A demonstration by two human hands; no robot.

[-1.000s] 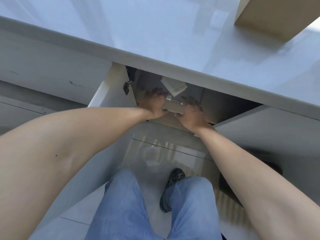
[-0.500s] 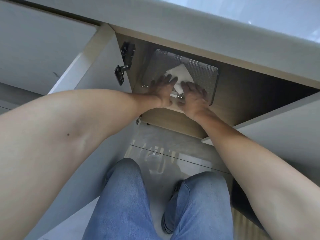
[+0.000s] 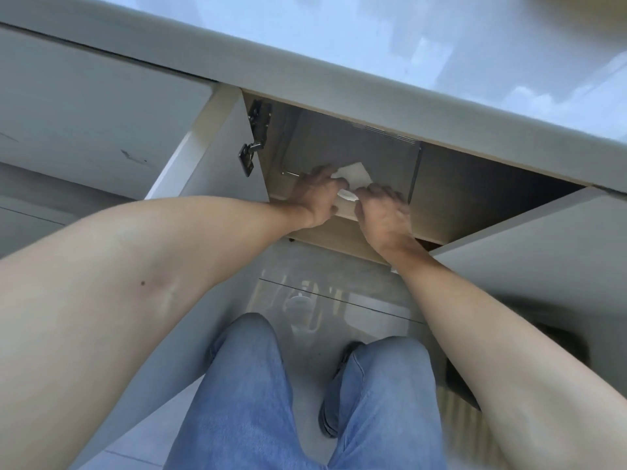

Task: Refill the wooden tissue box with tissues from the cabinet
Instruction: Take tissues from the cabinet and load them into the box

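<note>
While both arms reach straight forward under the bench (image 3: 339, 83), the left hand (image 3: 317, 195) and right hand (image 3: 385, 215) sit side by side inside the open cabinet (image 3: 475, 198), fingers (image 3: 376, 193) curled, pinching the white tissues (image 3: 353, 176) between them.

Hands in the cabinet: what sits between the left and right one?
White tissue, bunched between the left hand and right hand, shown in the head view.
</note>
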